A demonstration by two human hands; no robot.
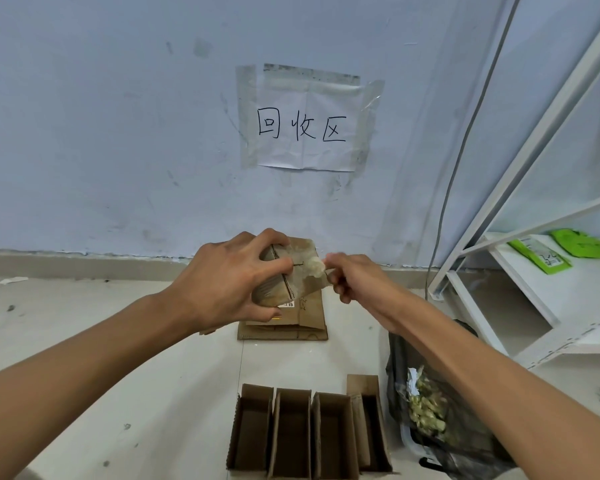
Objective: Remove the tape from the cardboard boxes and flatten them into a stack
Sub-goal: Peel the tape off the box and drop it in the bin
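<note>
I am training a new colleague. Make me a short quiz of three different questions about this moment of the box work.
1. True or false: the left hand grips the held box.
2. What does the right hand pinch? A) scissors B) the wad of tape C) a green packet
3. How many open boxes stand in the row near the person?

Key: 1 true. 2 B. 3 four. The flattened stack lies on the floor by the wall, and the dark waste bag with tape scraps is on the right.
</note>
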